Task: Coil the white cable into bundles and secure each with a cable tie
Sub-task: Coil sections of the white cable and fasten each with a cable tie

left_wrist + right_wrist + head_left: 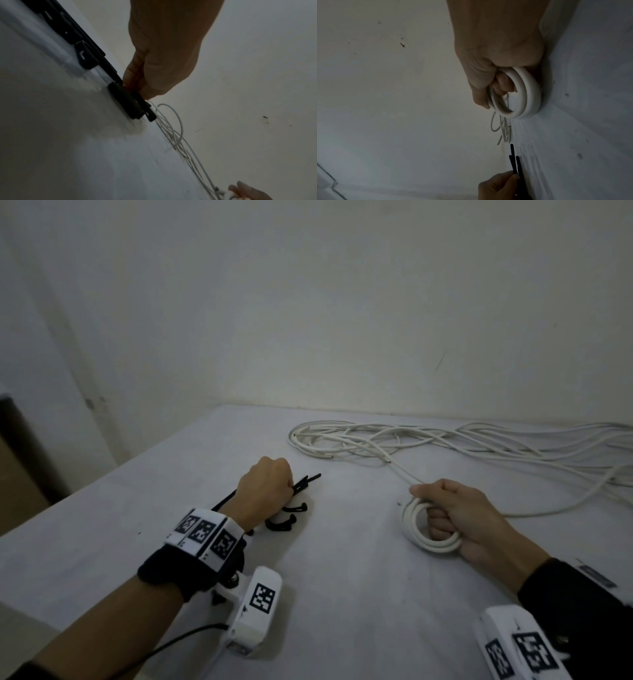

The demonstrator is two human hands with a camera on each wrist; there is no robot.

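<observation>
Nearest, right hand (459, 515) closed in a grip round a small coil (430, 525) of white cable, fingers hooked through the ring, thumb pinning the strand where it leaves the coil; coil's lower edge resting on the table (342, 594). Across from that grip, left hand (265, 491) curled in a grip on black cable ties (306, 482), fingertips pinching a few straps against the table, further ties (284, 518) lying loose just beside it. Beyond the right grip, one strand running away to the loose cable (445, 443), sprawled in tangled loops near the wall. Likely light, springy, smooth-jacketed: turns prone to spring open if the grip slackens. Best held at the crossing of all turns, tie threaded through the ring right beside the fingers. Ties thin, flexible, easy to pick up several at once.
</observation>
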